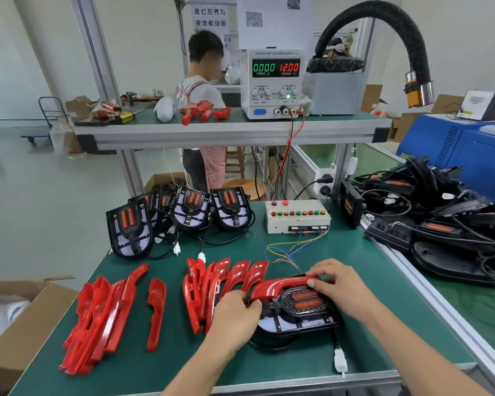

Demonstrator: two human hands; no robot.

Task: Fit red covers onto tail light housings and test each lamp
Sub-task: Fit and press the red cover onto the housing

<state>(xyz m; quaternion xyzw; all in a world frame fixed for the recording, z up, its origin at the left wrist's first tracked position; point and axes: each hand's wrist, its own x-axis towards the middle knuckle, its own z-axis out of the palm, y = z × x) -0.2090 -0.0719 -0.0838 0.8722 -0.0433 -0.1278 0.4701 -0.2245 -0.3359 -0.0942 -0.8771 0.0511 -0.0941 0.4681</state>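
Your left hand (235, 318): fingers curled, gripping red cover (280, 285) end | your right hand (336, 284): fingertips curled, pressing cover's other end | tail light housing (300, 312): lower centre-right, on green mat (355, 258)

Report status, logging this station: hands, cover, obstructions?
Left hand and right hand pressing red cover onto housing. Cover partly seated. Nothing obstructing.
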